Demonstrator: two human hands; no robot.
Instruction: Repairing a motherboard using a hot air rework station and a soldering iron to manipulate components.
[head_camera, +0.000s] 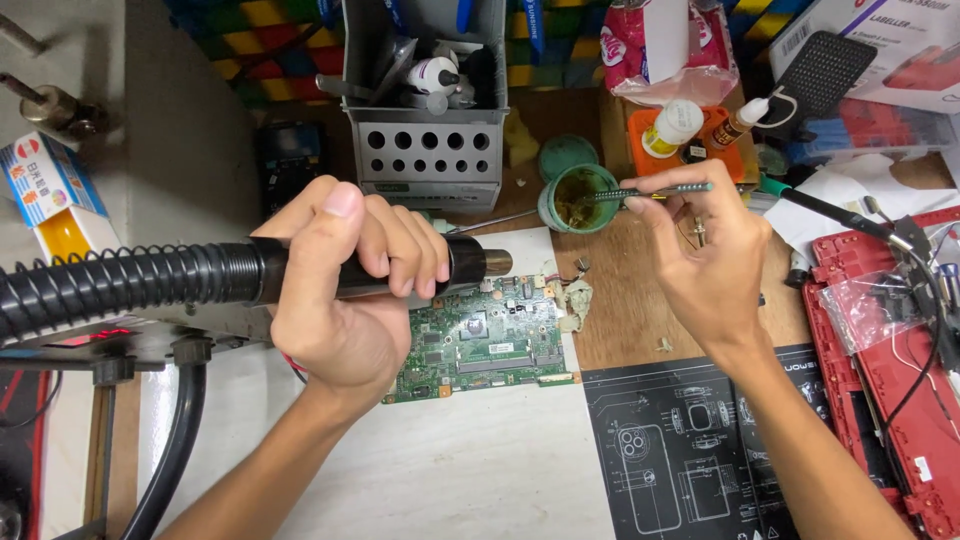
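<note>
- Over the green circuit board (480, 335), your left hand (345, 285) is clenched around the black handle of the hot-air gun (400, 265), knuckles up and thumb along the top.
- The gun's long axis runs nearly level from left to right: its ribbed black hose (120, 285) trails off to your left, and its metal nozzle (495, 263) points right, just above the board's upper edge.
- The board lies flat on the pale mat (450, 460), directly below and slightly toward you from the nozzle, so your left hand is by far the nearer one to it.
- Your right hand (705, 255) sits well to the right of the board, up over the wooden bench (620, 310). It pinches a pair of slim tweezers (655, 190) between thumb and fingers.
- The tweezers also lie almost level, but they point the opposite way: their tips reach left into the small green round tin (578, 198) that stands just beyond the board's far right corner.
- So the two tools face each other tip to tip, with the tin near the nozzle and the board just below that line.
- Whether the tweezer tips touch the paste inside the tin, you cannot tell from here.
</note>
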